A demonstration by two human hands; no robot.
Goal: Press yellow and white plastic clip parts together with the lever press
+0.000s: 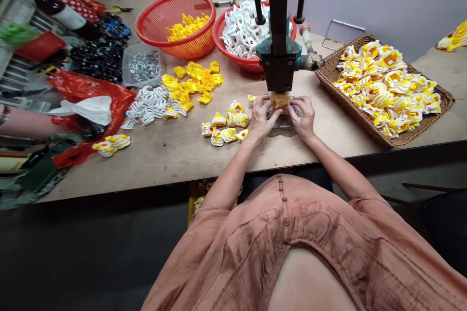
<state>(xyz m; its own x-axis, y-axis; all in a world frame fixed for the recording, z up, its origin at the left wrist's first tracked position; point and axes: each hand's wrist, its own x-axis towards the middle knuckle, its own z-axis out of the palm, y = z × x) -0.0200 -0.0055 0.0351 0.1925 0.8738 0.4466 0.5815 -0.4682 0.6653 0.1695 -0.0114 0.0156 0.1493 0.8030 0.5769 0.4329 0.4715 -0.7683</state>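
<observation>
A green hand press [279, 70] stands in front of me, its ram lowered to a pale block [280, 95]. Under that block is a small yellow-orange plastic piece [280, 104], partly covered by fingers. My left hand [260, 119] pinches it from the left with thumb and forefinger, and my right hand [303, 117] does the same from the right. Just left of my left hand lie several yellow-and-white striped plastic pieces [228, 132]. Farther left are loose yellow parts [193, 82] and a heap of white curled parts [148, 105].
A wicker basket [365, 124] full of striped pieces stands at right. Behind are a red basket [146, 19] with yellow parts and another red basket [219, 39] with white parts. A clear tub [127, 75] holds small metal bits. The press lever [308, 41] sticks out rightward.
</observation>
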